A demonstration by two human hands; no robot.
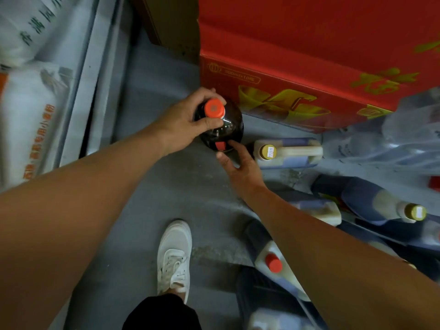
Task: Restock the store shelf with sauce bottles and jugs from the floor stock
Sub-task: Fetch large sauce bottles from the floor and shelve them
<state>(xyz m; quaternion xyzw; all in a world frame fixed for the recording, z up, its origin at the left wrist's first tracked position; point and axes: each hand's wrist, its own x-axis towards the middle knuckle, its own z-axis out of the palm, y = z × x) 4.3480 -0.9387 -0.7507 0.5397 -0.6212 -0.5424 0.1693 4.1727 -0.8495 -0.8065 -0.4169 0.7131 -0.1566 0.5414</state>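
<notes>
Dark bottle (220, 126) btwn hands: left (181, 120) round neck, right (238, 163) at base.

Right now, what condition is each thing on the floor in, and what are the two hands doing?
Dark sauce bottle: upright on the floor, orange cap on.
Left hand: grips the bottle's neck just under the cap.
Right hand: open, fingertips at the bottle's lower side.
Gold-capped jug: lying on its side, capped.
Red-capped jug: capped, partly hidden by the right arm.
Red carton: closed.
</notes>
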